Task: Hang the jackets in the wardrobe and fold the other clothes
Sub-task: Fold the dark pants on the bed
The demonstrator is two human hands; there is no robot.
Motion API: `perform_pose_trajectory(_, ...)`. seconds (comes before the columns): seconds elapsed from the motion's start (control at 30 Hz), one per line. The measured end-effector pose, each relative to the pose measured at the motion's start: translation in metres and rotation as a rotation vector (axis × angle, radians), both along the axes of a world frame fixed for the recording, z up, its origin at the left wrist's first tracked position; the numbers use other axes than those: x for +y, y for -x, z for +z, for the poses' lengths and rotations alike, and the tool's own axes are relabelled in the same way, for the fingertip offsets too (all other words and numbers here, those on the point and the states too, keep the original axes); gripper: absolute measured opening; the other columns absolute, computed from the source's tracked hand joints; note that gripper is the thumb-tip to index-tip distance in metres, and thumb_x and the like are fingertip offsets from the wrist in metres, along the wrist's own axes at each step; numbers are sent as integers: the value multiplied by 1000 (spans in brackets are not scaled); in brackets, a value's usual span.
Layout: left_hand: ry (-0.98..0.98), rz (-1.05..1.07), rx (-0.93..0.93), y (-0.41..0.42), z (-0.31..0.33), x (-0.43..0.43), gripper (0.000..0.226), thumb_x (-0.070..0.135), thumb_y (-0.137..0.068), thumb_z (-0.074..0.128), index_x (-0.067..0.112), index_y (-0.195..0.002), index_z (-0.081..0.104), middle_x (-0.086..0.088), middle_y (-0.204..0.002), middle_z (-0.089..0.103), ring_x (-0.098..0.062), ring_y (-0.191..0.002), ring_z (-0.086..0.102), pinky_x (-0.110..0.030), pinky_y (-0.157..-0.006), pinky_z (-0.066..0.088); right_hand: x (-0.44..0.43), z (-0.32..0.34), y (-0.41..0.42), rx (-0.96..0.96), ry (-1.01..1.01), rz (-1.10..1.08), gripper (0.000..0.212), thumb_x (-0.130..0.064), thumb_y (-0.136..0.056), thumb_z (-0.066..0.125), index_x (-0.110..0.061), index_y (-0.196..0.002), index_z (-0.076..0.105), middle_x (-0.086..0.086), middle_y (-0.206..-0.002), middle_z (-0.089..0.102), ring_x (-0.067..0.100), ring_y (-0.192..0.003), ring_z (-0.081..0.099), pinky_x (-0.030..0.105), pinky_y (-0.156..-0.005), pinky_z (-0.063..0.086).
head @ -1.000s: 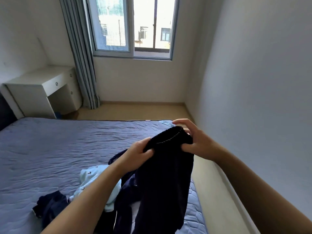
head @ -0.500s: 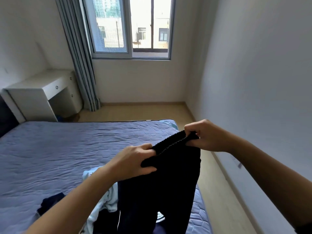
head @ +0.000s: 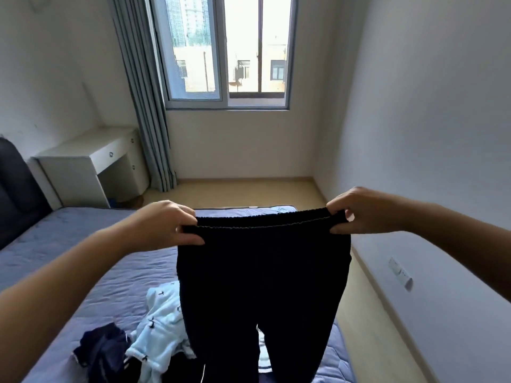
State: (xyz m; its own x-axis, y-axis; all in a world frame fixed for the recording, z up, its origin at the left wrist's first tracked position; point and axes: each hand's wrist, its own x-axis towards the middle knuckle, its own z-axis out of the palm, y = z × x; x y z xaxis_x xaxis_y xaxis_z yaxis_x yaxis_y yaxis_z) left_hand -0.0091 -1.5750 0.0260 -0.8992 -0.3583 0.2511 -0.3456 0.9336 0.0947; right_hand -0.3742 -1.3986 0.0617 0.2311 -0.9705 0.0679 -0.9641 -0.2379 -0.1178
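The single head-worn view looks forward and down over the bed [head: 83, 244] toward the window [head: 229, 51].

Window [head: 229, 51]: two panes, grey frame, set in the far wall; daylight, buildings outside.
Curtain [head: 143, 106]: grey-blue, pleated, gathered at the window's left side, hanging to the floor [head: 243, 193].
Floor: pale wood tone, seen past the bed's far edge and as a strip along the right wall [head: 428, 106].
Desk [head: 83, 153]: white, in the left corner just beside the curtain; drawer with a small knob [head: 111, 154], open recess beneath.
Bed [head: 77, 222]: blue-violet quilted cover, lightly creased.
Headboard [head: 16, 189]: dark, padded, at the left edge, beside the desk.
Wall socket [head: 401, 273]: white, low on the right wall.
Walls plain white.
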Motion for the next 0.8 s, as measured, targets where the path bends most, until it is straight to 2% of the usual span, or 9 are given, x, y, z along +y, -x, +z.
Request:
perform_pose_trajectory(0.13,62,21,190,7,73,-10,30,37,-75,76,9,-69,64,5,-65,56,-10,-59,54,-27,-61,45,-3,59,0,-98,200,-37,36,-27,-80,75,-28,-60,45,-17,-54,51,5,-53,48,11,-51,36)
perform_pose_trajectory(0.2,90,79,276,11,110,-12,22,26,-73,80,14,-69,63,2,-62,59,-9,-60,55,-24,-58,43,-7,86,0,-224,314,-53,37,-18,-80,75,-23,-60,45,-19,-53,49,1,-50,47,7,-50,35)
perform_pose_trajectory(0.3,62,136,316,16,159,-12,24,25,-75,79,28,-67,56,10,-54,57,1,-55,54,-19,-56,37,-11,123,0,-427,386,-43,29,-6,-83,71,-17,-68,49,-14,-59,52,-3,-52,52,4,-51,37)
perform_pose_trajectory(0.37,71,139,235,18,183,-11,23,27,-77,78,33,-72,57,17,-59,59,8,-58,55,-18,-59,37,-9,138,-1,-309,350,-29,24,-10,-84,70,-19,-72,52,-16,-62,55,-6,-59,53,4,-54,38)
perform_pose_trajectory(0.47,74,126,61,23,196,-7,27,31,-79,75,43,-88,53,18,-83,62,4,-72,58,-19,-69,43,-8,144,-1,58,252,-45,16,-19,-84,70,-14,-78,56,-13,-63,54,-1,-66,52,9,-59,36)
perform_pose_trajectory(0.57,7,193,-7,30,198,-9,49,36,-81,73,45,-118,42,17,-97,55,-3,-83,58,-25,-79,47,-10,144,0,112,264,-38,21,-15,-84,69,-11,-75,51,-8,-64,51,2,-62,48,11,-58,35)
perform_pose_trajectory(0.63,17,240,1,34,202,-11,45,37,-82,71,34,-121,49,10,-100,60,-9,-88,60,-28,-83,50,-11,148,1,11,289,-47,30,-9,-83,69,-13,-69,43,-8,-60,45,0,-57,43,10,-56,35)
perform_pose_trajectory(0.7,-14,239,47,35,204,-11,22,38,-82,71,26,-99,63,5,-90,67,-14,-83,64,-26,-76,52,-10,151,5,-163,263,-83,34,-4,-82,69,-14,-67,40,-12,-57,43,-2,-52,40,12,-53,36)
perform_pose_trajectory(0.8,-338,176,182,30,200,-9,13,38,-79,73,27,-84,69,1,-84,70,-15,-80,68,-28,-78,52,-5,146,9,-593,149,-68,28,5,-86,61,-11,-73,43,-17,-58,50,-3,-54,47,15,-54,40)
